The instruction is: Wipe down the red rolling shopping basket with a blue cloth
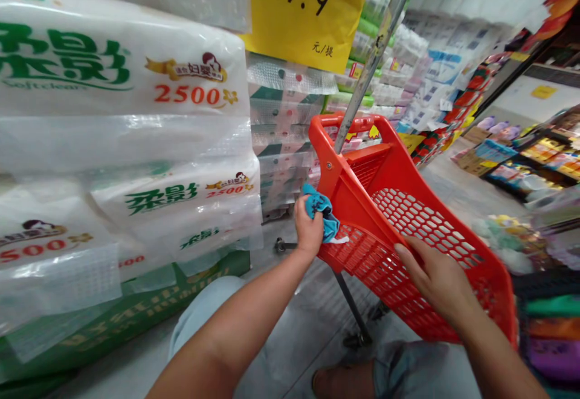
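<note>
A red plastic shopping cart (pixel 351 193) with slotted sides stands in front of me, tilted in my view. My left hand (pixel 309 228) is closed around a crumpled blue cloth (pixel 323 210) with dark printing. A white bit sticks out from under the cloth. That hand presses the cloth to the cart's near side, close to its handle end. Farther along, my right hand (pixel 437 275) grips the cart's upper rim, thumb on the near side. The other fingers of that hand are partly hidden behind the rim.
Stacked tissue packs (pixel 190 199) rise close on my left. A yellow price sign (pixel 308 12) hangs above them. A metal pole (pixel 376 54) slants up from the cart's handle end. More stacked packs and blurred goods (pixel 539 163) line the right. The cart's wheels (pixel 357 340) rest on grey floor.
</note>
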### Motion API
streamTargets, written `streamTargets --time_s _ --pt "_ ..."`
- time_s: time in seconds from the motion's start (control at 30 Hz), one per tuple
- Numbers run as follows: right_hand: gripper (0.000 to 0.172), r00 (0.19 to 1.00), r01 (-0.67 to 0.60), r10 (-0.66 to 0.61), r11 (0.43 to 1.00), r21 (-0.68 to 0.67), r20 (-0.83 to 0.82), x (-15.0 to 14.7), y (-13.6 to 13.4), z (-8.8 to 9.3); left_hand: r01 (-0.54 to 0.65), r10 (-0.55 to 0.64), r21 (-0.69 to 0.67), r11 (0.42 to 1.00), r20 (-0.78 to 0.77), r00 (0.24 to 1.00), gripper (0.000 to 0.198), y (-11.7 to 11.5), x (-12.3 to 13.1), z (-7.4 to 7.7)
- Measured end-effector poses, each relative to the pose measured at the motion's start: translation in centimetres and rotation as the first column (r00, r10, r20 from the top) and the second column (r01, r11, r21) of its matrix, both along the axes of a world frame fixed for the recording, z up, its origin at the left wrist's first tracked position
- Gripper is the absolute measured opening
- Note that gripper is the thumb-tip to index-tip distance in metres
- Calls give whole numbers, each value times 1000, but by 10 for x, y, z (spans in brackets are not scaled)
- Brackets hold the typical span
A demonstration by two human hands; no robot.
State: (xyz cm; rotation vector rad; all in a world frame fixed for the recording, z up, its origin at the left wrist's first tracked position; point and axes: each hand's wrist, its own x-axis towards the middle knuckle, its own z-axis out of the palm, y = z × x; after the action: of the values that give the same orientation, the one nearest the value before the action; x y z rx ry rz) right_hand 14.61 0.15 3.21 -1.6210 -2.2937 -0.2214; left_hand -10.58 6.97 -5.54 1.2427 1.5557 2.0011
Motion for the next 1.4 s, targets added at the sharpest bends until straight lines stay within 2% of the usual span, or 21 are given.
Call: streamTargets --time_s 0.07,0.1,0.13,0.2,0.3,0.37,0.43,0.57,0.63,0.73,0.8,0.87,0.93,1.03,1.13,1.2,1.33,1.37,1.4 --pt "56 990 133 -137 987 95 41 -37 14 3 -68 69 -31 997 26 997 32 -3 9 -13" --pt "57 976 197 -208 970 144 63 -49 19 2 -80 80 -31 996 20 997 33 -3 11 -15" --pt "57 961 245 -264 951 191 82 -57 23 1 -78 78 -20 997 5 997 34 -3 11 -12" --pt "57 948 271 -302 931 243 102 -62 26 -2 -39 40 34 999 -50 998 37 -2 7 4" --pt "58 963 222 -255 938 267 93 -54 22 -7 96 -71 140 985 -176 982 42 0 -5 38" --pt "59 970 196 -227 939 284 82 -47 19 -8 151 -106 186 971 -231 967 43 0 -11 52" --pt "60 977 169 -200 938 303 74 -40 16 -8 108 -62 209 972 -215 975 38 -1 -16 55" --pt "64 989 113 -137 938 328 49 -21 14 -11 -64 95 226 972 -130 987 37 -13 -19 49" --pt "66 995 91 -103 943 321 20 -8 13 -13 -15 73 270 963 -205 976 38 -26 -18 50" --pt "64 996 91 -85 962 257 -34 9 11 -12 148 17 374 916 -405 914 38 -48 -15 56" --pt "63 994 101 -92 979 177 -55 11 11 -8 162 47 422 892 -444 895 34 -60 -12 56" --pt "63 993 85 -75 990 109 -88 3 11 -2 132 80 417 899 -454 887 33 -69 -11 53" --pt "63 991 33 -20 995 91 -136 -14 13 5 165 75 380 910 -542 837 32 -73 -12 52" --pt "63 986 57 -28 983 173 -164 -43 16 10 208 67 336 918 -651 756 32 -76 -22 57" --pt "63 980 167 -127 944 284 -152 -60 18 6 69 178 377 924 -582 794 30 -77 -34 71" --pt "64 981 174 -135 927 332 -137 -63 18 0 4 256 413 911 -572 779 29 -79 -38 80" --pt "66 992 119 -84 892 435 -99 -58 15 -8 124 297 427 896 -782 548 26 -87 -38 97" --pt "66 994 103 -70 882 460 -88 -56 14 -8 111 315 430 896 -791 525 26 -89 -39 101" --pt "65 996 86 -56 871 483 -76 -55 12 -9 63 339 439 896 -771 538 26 -92 -40 105"
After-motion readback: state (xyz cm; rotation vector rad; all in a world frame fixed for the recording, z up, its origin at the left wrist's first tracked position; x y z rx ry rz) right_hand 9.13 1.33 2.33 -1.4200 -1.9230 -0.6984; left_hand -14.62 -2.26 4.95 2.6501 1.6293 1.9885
